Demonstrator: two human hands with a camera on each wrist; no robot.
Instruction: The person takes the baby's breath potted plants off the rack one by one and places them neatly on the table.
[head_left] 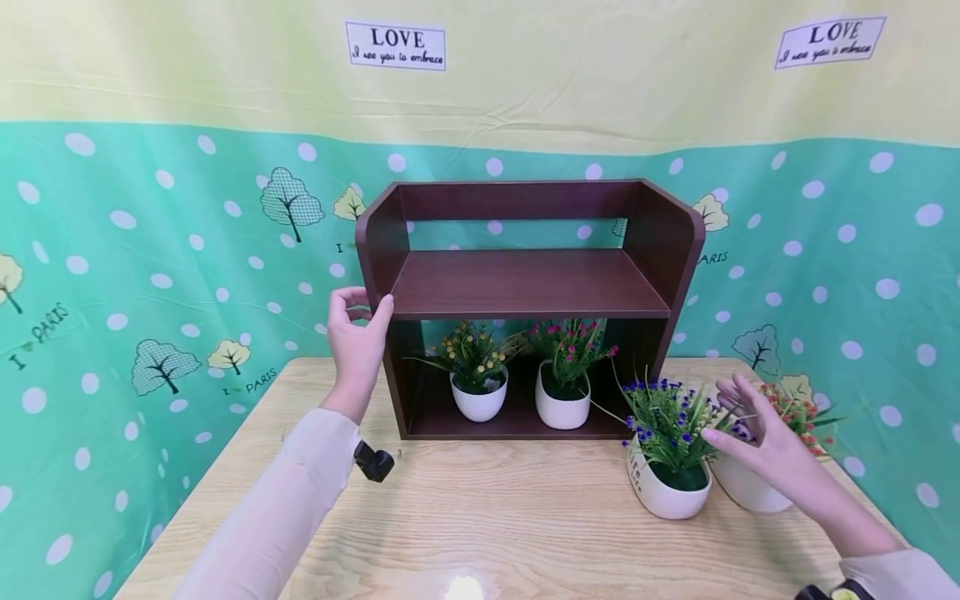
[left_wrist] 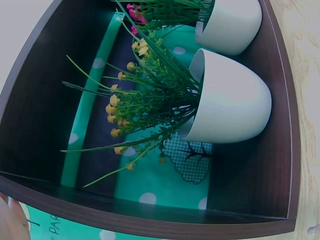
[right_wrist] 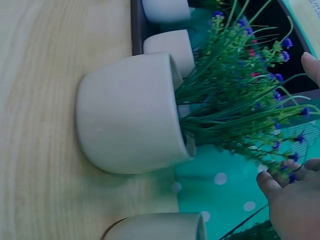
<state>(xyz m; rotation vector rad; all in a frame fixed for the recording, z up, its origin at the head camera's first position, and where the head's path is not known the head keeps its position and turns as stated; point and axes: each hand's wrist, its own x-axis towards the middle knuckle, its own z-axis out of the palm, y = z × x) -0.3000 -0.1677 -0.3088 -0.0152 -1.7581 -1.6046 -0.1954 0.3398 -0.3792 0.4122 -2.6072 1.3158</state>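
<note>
My left hand (head_left: 358,342) holds the left side panel of a dark brown two-tier wooden shelf (head_left: 525,283), thumb at the front edge and fingers on the outer side. To the right, my right hand (head_left: 765,437) hovers with spread, slightly bent fingers beside a purple-flowered plant in a white pot (head_left: 667,496). In the right wrist view, fingertips of that hand (right_wrist: 295,200) reach the purple blossoms; whether they touch is unclear. A potted plant with orange-red flowers (head_left: 798,412) stands behind the right hand, its white pot partly hidden.
Inside the lower tier stand a yellow-flowered potted plant (head_left: 480,400) and a pink-flowered potted plant (head_left: 564,408). The shelf rests on a light wooden table (head_left: 465,508). Behind it hangs a green and yellow patterned cloth (head_left: 225,192).
</note>
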